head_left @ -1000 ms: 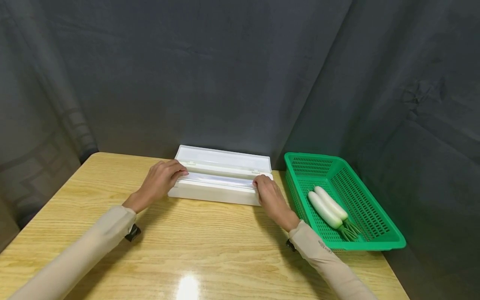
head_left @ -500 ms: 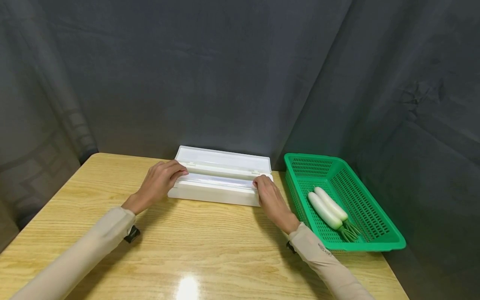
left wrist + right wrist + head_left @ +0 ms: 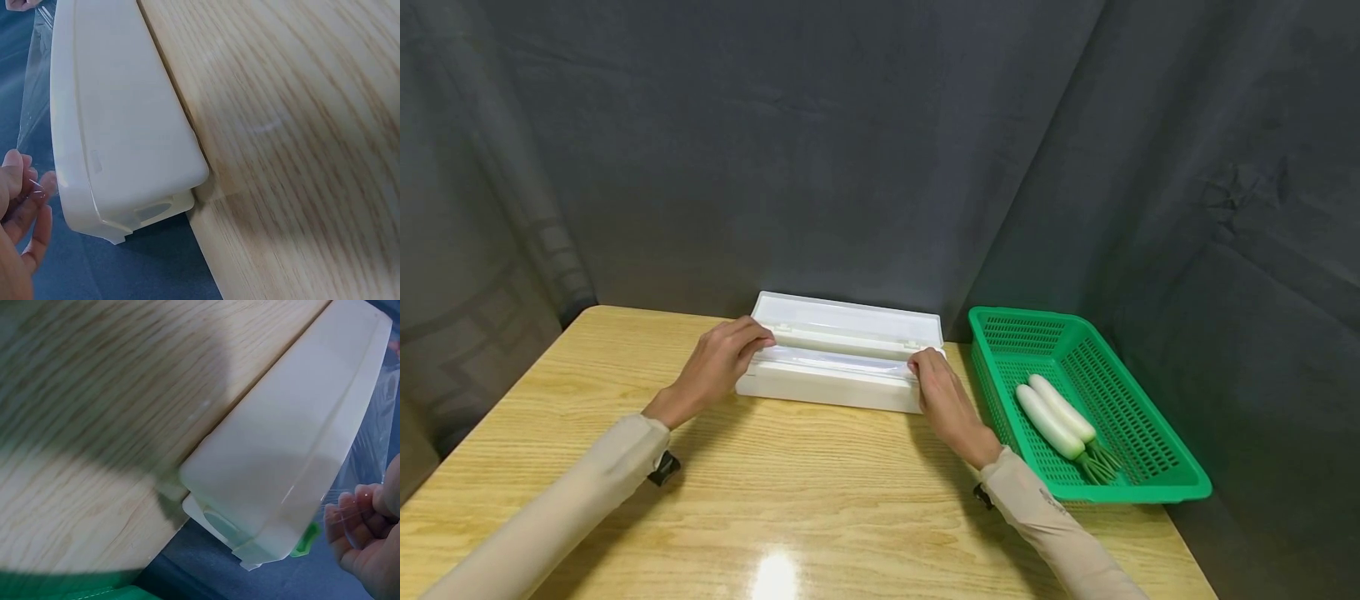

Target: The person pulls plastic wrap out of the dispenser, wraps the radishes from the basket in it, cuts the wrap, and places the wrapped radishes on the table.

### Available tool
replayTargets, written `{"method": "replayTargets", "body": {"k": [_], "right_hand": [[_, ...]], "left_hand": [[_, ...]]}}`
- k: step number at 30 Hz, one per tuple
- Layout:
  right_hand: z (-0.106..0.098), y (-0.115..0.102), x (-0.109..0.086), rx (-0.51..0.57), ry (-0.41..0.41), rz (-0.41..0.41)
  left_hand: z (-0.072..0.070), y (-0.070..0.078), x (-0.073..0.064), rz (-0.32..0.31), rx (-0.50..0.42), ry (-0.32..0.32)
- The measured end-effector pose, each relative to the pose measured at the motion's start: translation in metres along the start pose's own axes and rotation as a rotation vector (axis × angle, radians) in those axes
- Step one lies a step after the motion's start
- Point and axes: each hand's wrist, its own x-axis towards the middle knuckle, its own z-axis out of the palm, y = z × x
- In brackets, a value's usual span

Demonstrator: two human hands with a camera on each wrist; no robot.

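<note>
A long white cling film dispenser [image 3: 827, 393] lies near the table's back edge with its lid [image 3: 850, 318] raised. My left hand [image 3: 721, 357] pinches clear cling film [image 3: 838, 361] at the left end of the dispenser. At the right end, my right hand [image 3: 946, 398] pinches the same film. In the left wrist view, the film [image 3: 37, 94] stretches up from the left hand's fingertips [image 3: 14, 159], beside the smooth white casing [image 3: 125, 125]. The right wrist view shows film [image 3: 370, 440] drawn over the right hand's fingers [image 3: 350, 515], close to the dispenser's edge.
To the right stands a green plastic basket [image 3: 1172, 425] holding two white radishes [image 3: 1052, 421] with trimmed green stems. Grey curtains [image 3: 820, 150] hang behind the wooden table [image 3: 820, 483]. A green tab [image 3: 306, 540] shows at the dispenser's end.
My right hand has shifted very slightly to the right with the film between its fingers. The left hand has barely moved; dispenser, basket and radishes stay as they were.
</note>
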Motion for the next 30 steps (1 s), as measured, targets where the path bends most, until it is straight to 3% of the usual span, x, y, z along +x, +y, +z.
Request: {"method": "replayTargets", "body": {"k": [10, 30], "right_hand": [[-0.007, -0.003, 0.001, 0.043, -0.028, 0.069], [-0.016, -0.005, 0.002, 0.145, 0.049, 0.067]], "left_hand": [[-0.005, 0.002, 0.000, -0.007, -0.013, -0.006], [-0.012, 0.007, 0.002, -0.001, -0.014, 0.018]]}}
